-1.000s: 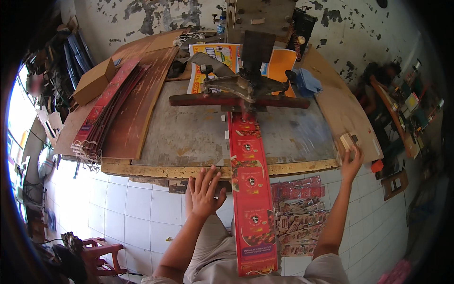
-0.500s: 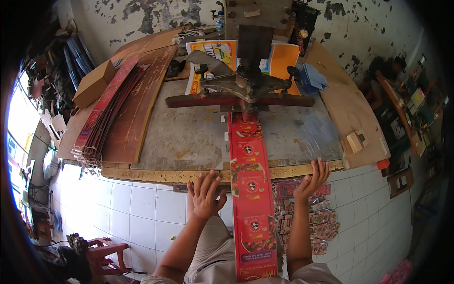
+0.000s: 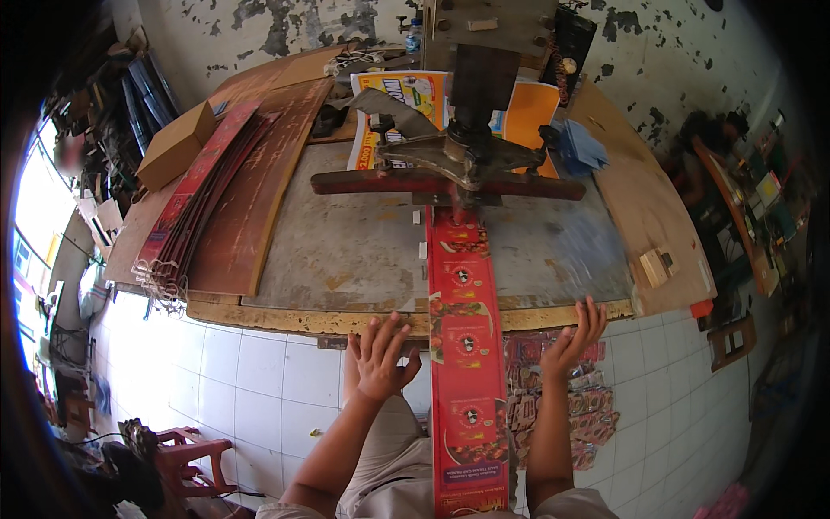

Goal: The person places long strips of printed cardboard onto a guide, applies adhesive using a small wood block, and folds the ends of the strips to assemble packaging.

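Observation:
A long red printed strip runs from under the metal press head over the table's front edge toward my lap. My left hand rests at the wooden front edge, left of the strip, its fingers spread and holding nothing. To the right of the strip, my right hand is raised at the same edge with fingers stretched upward, nothing in it. Both hands are apart from the strip. The dark crossbar of the press spans the grey worktop; it hides the strip's far end.
A stack of red strips and a cardboard box lie on the left. A small wooden block and blue plastic sheets are on the right. Several printed packets lie below the table. A red stool stands lower left.
My view has shifted slightly, so the table, press and strip appear a little farther right. Both hands stay at the table edge in nearly the same pose.

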Tool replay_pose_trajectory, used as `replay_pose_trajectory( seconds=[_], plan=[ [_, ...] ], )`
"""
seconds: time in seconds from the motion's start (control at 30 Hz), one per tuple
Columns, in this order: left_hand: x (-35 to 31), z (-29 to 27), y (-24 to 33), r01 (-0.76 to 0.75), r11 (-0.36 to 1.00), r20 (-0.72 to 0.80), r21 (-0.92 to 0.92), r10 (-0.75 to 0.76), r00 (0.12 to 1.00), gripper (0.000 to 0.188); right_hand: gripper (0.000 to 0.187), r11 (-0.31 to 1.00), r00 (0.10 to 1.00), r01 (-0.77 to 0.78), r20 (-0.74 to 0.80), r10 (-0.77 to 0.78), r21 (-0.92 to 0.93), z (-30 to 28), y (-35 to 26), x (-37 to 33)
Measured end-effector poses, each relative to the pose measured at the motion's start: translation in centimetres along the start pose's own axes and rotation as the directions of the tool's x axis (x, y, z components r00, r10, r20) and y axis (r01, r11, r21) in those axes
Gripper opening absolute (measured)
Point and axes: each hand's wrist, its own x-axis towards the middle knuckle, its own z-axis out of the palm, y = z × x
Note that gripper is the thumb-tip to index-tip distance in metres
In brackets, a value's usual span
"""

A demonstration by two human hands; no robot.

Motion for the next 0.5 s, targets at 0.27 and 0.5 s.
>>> replay_pose_trajectory(
  seconds=[0.27,0.5],
  plan=[
    [0.0,-0.2,0.1,0.010,1.000,0.006,-0.015,-0.010,1.000,0.058,0.057,0.998,0.995,-0.065,0.078,0.064,0.014,-1.3,-1.6,-0.4],
    [1.2,-1.6,0.6,-0.025,1.000,0.039,-0.013,0.025,0.999,0.058,0.058,0.990,0.958,-0.112,0.275,0.085,0.085,-4.7,-5.7,-2.3]
  ],
)
